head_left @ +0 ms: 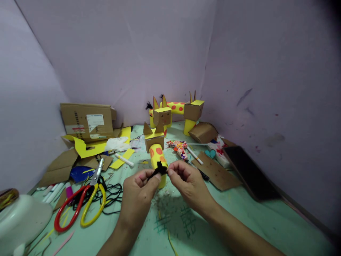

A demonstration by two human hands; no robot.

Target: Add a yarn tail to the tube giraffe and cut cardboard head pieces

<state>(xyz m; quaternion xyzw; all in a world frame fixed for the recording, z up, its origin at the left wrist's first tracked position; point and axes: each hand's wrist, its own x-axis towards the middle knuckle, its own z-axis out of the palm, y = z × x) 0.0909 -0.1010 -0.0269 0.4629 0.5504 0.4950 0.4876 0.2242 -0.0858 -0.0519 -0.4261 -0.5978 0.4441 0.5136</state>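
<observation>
My left hand (138, 190) and my right hand (186, 181) meet over the green table, both pinching a small tuft of black yarn (160, 169) between fingertips. Right behind the yarn stands a yellow cardboard-tube animal (157, 153) with orange spots and a brown box head. Two more yellow spotted cardboard animals (174, 110) stand further back near the wall corner. Loose black yarn (113, 193) lies on the table to the left of my left hand.
Red-handled and yellow-handled scissors (85, 204) lie at the left beside markers (54, 192). Cardboard boxes and yellow paper scraps (87, 122) are piled at back left. A dark tablet (249, 172), brown cardboard sheet (217, 172) and a white pen (194, 155) lie at right. A white object (21, 218) sits at the near left corner.
</observation>
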